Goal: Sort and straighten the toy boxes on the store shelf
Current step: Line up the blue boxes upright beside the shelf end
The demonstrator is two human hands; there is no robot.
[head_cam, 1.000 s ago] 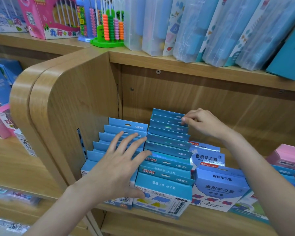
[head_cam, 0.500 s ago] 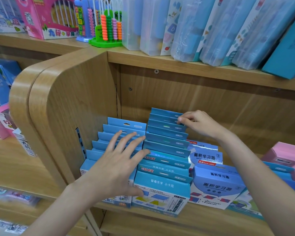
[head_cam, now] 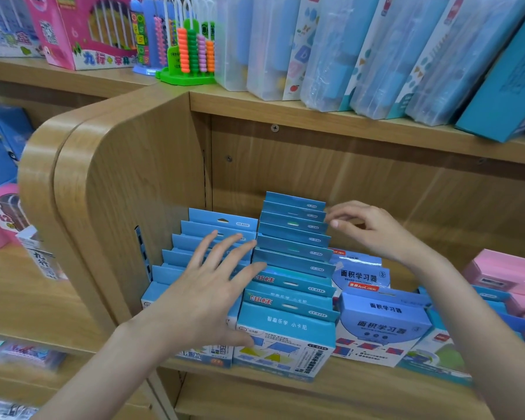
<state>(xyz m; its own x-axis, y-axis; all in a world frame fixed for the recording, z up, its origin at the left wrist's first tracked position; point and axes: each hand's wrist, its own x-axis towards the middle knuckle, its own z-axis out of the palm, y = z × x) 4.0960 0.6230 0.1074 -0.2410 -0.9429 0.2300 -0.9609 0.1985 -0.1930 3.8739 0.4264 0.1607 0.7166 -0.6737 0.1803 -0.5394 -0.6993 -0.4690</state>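
Left hand spread wide, flat on the left row of blue boxes. Right hand loosely curled, fingertips at the top right edge of the taller middle row. Both rows stand upright, running front to back on the wooden shelf, against the side panel.

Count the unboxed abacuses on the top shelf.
2: a green abacus at the shelf's corner, and a blue abacus just left of it, partly overlapped by it. The pink box may hold another.
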